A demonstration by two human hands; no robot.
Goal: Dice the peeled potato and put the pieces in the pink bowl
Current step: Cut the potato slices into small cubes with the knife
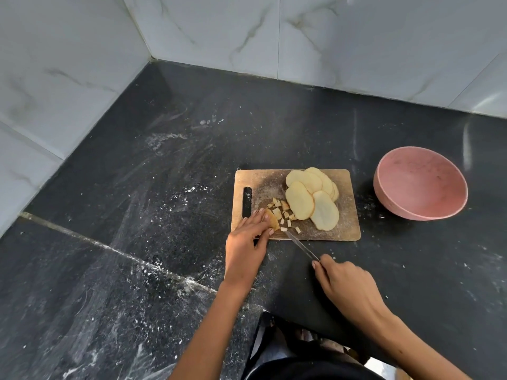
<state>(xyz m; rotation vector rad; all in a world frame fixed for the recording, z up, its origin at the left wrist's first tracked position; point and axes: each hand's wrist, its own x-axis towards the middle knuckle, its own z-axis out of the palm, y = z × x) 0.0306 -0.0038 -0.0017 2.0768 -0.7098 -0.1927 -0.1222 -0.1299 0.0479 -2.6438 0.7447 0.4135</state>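
Nearest the camera, the right hand [347,282] is wrapped around the handle of a knife [301,246], fingers curled over it, and the thin blade runs up and left onto the near edge of the wooden cutting board [347,231]. The blade tip sits among the small diced pieces [282,215] at the board's near left corner. The left hand [247,242] lies just left of the blade, fingers extended and pressed down on a partly cut potato slice [273,221], whose cut edge shows just past the fingertips, next to the blade. Farther back on the board, the whole potato slices [312,197] lie fanned and overlapping, toward its right half. Beyond and to the right, apart from the board, the pink bowl [419,183] stands on the dark stone counter [137,215], tilted toward the camera. Marble-patterned wall tiles [343,37] close the corner behind.
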